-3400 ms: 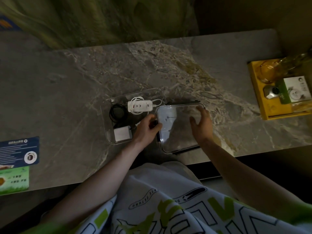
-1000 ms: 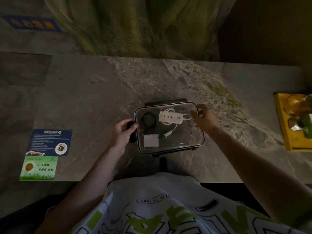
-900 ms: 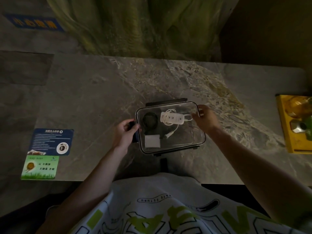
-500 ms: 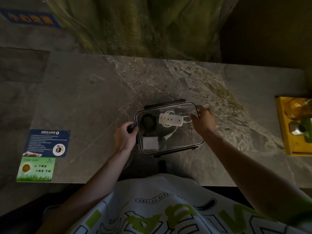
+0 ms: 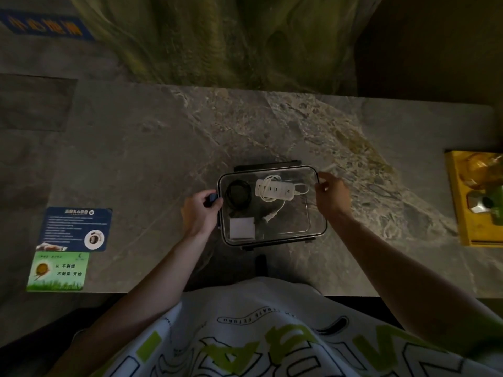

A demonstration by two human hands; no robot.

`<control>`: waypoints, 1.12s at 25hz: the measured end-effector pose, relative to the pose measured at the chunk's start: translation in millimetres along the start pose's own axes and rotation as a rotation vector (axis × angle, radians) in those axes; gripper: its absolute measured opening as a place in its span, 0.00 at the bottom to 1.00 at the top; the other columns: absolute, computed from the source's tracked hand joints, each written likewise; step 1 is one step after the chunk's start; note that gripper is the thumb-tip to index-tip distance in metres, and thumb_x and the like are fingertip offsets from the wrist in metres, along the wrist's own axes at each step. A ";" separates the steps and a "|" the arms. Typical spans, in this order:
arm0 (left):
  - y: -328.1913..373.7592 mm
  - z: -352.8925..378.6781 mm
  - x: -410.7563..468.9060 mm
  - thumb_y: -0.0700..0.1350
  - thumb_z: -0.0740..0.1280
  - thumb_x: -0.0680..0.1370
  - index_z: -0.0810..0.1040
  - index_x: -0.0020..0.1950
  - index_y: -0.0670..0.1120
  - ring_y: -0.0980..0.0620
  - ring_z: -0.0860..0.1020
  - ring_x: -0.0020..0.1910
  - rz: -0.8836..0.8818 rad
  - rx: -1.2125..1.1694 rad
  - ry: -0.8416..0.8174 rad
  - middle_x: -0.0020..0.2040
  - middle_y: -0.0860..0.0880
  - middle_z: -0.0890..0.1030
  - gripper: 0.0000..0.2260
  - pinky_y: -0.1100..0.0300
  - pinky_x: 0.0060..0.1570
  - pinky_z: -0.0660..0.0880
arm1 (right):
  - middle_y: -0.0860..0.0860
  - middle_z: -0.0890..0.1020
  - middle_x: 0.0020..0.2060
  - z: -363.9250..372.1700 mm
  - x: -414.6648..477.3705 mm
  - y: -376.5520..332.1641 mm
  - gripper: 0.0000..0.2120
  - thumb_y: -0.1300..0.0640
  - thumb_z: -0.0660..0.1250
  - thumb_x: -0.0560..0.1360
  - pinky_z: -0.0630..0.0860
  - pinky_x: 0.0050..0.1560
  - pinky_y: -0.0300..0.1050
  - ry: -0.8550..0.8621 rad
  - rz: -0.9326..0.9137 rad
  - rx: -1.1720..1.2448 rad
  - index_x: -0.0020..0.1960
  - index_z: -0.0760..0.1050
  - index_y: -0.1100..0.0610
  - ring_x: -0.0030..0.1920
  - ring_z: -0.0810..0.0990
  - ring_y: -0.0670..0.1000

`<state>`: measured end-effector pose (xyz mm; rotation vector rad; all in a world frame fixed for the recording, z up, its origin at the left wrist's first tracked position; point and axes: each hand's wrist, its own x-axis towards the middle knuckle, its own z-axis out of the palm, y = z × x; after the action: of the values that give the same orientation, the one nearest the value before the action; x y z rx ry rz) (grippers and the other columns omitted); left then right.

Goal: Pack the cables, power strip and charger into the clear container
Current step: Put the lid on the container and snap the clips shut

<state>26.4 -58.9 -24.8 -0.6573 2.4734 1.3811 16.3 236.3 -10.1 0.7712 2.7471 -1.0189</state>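
Note:
The clear container [image 5: 313, 229] sits on the marble table near its front edge, with its clear lid on top. Through the lid I see a white power strip [image 5: 275, 189] with its coiled white cord, a coiled black cable [image 5: 239, 194] and a square white charger [image 5: 242, 227]. My left hand [image 5: 200, 213] is curled on the dark clip [image 5: 213, 197] at the container's left end. My right hand [image 5: 330, 197] grips the right end of the lid, fingers bent around its edge.
A yellow tray [image 5: 462, 213] holding a bottle and small items stands at the table's right edge. A blue card [image 5: 74, 228] and a green card [image 5: 58, 271] lie at the left. A dark stool top [image 5: 260, 263] shows below the table's front edge.
The lid, earlier beside the open container, now covers it. Over the last second my left hand closed on the left clip and my right hand curled tighter on the right end.

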 end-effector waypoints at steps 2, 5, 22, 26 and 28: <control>2.2 -0.6 3.0 0.44 0.74 0.73 0.82 0.56 0.45 0.48 0.81 0.52 -0.011 0.003 -0.009 0.48 0.49 0.83 0.12 0.53 0.55 0.77 | 0.58 0.84 0.48 -1.2 1.9 0.3 0.14 0.62 0.63 0.77 0.75 0.43 0.46 -0.021 0.023 -0.005 0.61 0.78 0.54 0.48 0.82 0.59; 5.7 -0.3 8.4 0.44 0.74 0.73 0.83 0.56 0.47 0.49 0.81 0.51 -0.043 0.025 -0.026 0.48 0.50 0.82 0.13 0.52 0.56 0.77 | 0.57 0.85 0.50 -3.2 4.3 0.7 0.15 0.61 0.64 0.76 0.77 0.49 0.50 -0.029 0.084 -0.014 0.61 0.78 0.52 0.51 0.82 0.59; 3.1 -0.7 -4.7 0.41 0.73 0.74 0.76 0.62 0.42 0.51 0.79 0.48 0.006 -0.142 0.014 0.55 0.44 0.80 0.17 0.64 0.49 0.76 | 0.56 0.85 0.47 -3.6 8.4 3.0 0.13 0.57 0.70 0.72 0.75 0.44 0.49 -0.042 0.241 0.164 0.56 0.80 0.48 0.49 0.82 0.58; 12.2 0.9 -15.5 0.43 0.69 0.76 0.68 0.70 0.46 0.40 0.71 0.63 0.305 0.332 0.104 0.67 0.42 0.72 0.23 0.45 0.60 0.70 | 0.60 0.72 0.64 0.4 -11.6 -9.3 0.25 0.61 0.64 0.74 0.71 0.60 0.57 -0.004 -0.134 -0.252 0.70 0.65 0.53 0.63 0.72 0.62; 21.4 2.0 -17.3 0.47 0.68 0.76 0.67 0.71 0.49 0.41 0.68 0.66 0.576 0.615 0.097 0.70 0.44 0.68 0.24 0.44 0.61 0.69 | 0.59 0.66 0.71 2.8 -17.9 -18.3 0.31 0.60 0.66 0.74 0.63 0.71 0.60 0.017 -0.384 -0.390 0.74 0.59 0.55 0.70 0.65 0.61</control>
<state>31.0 -42.8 -2.9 0.1380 3.0724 0.6268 22.5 215.3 3.2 0.2008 3.0336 -0.4842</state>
